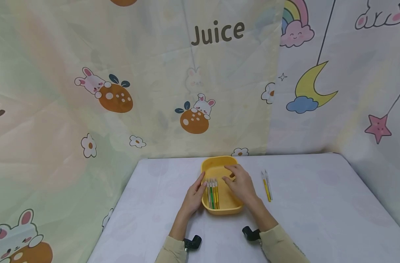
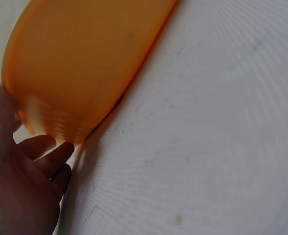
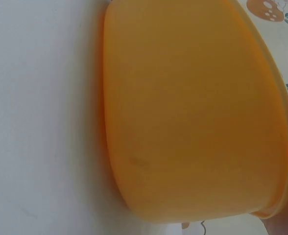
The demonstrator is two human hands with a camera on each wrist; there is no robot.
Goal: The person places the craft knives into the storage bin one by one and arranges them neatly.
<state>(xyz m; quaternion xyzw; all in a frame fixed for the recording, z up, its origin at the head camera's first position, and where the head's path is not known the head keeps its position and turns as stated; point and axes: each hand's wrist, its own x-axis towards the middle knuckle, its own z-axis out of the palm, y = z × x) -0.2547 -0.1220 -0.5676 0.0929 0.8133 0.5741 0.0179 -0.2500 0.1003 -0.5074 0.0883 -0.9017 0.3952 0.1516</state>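
Observation:
A yellow plastic tray (image 1: 224,211) with raised walls stands on the white table. Inside it, along the left side, several pencils (image 1: 213,195) lie side by side, green and yellow among them, points toward the far end. My left hand (image 1: 194,197) holds the tray's left wall, thumb over the rim and fingers against the outside; the left wrist view shows those fingertips near the wall's base. Over the tray's right part hovers my right hand (image 1: 241,183), thumb and forefinger apart, with nothing visible between them. The right wrist view mostly shows the tray's outer wall (image 3: 193,112).
Right of the tray, a yellow pencil (image 1: 267,190) and a pale pencil (image 1: 269,185) lie close together on the table (image 1: 318,204). Printed cloth (image 1: 154,91) hangs behind the table's far edge and at both sides.

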